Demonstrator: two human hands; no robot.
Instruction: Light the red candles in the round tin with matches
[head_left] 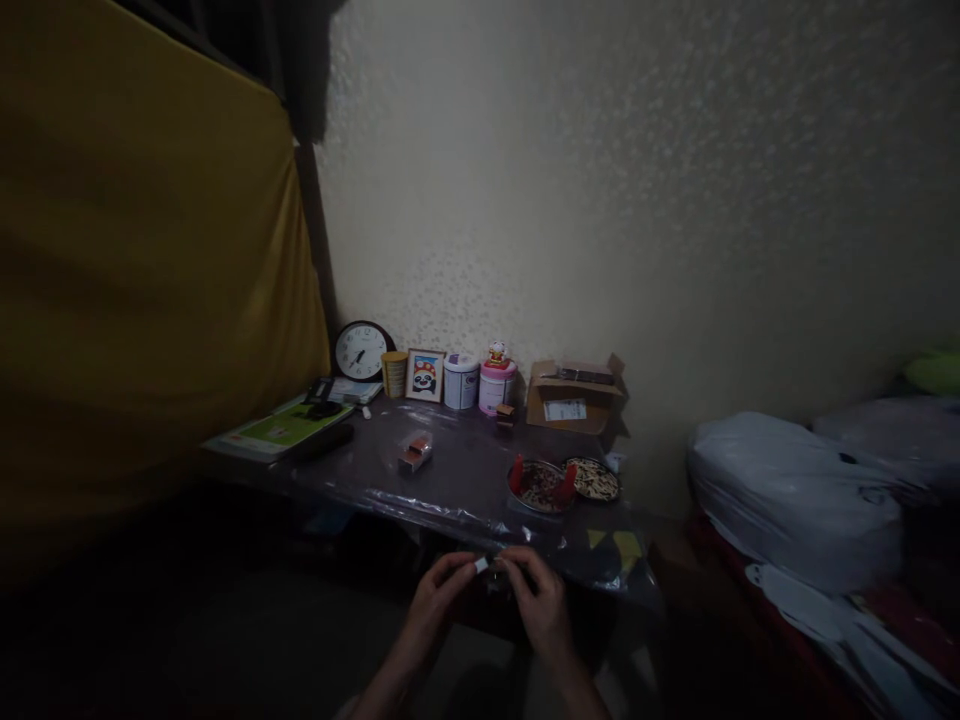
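Just in front of the table's near edge, my left hand (440,590) pinches a small white piece with a dark end (482,565) between thumb and fingertips. Its exact kind is too small and dim to tell. My right hand (538,597) is closed in a pinch right beside it, its fingertips close to the dark end. What those fingers hold, if anything, I cannot make out. Beyond the hands stands the table (450,490) under a shiny clear cover. A small open box with reddish contents (415,451) lies on it.
Two red candles (568,482) stand in a round dish (541,496), by a speckled plate (592,480). Along the wall are a clock (363,351), yellow cup (394,375), panda picture (425,377), tins (460,382) and cardboard box (574,400). White bags (795,490) lie right.
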